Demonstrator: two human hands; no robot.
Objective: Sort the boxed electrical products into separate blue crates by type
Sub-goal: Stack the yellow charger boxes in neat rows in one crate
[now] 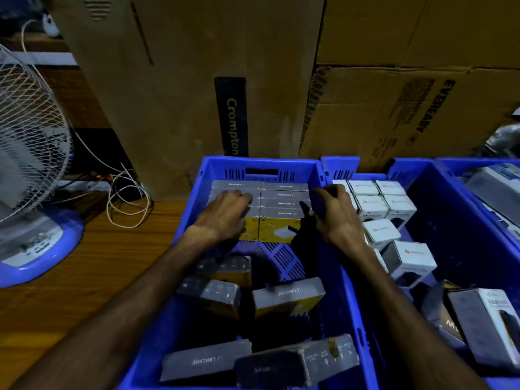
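Observation:
The left blue crate (191, 198) holds grey and yellow Lapcare boxes (284, 204) stacked in two neat columns at its far end. My left hand (225, 212) lies on the left column, fingers curled over the top of a box there. My right hand (336, 218) grips the wall between this crate and the middle blue crate (422, 192), fingers curled over the rim. A dark object (299, 230) sits under its thumb; I cannot tell what it is. Several more Lapcare boxes (287, 296) lie loose at the near end. White boxes (371, 204) stand in rows in the middle crate.
A third blue crate (461, 167) with larger boxes is at the far right. Big cardboard cartons (197, 80) stand behind the crates. A white pedestal fan (31, 142) and loose white cable (126, 204) occupy the wooden surface (92, 263) on the left.

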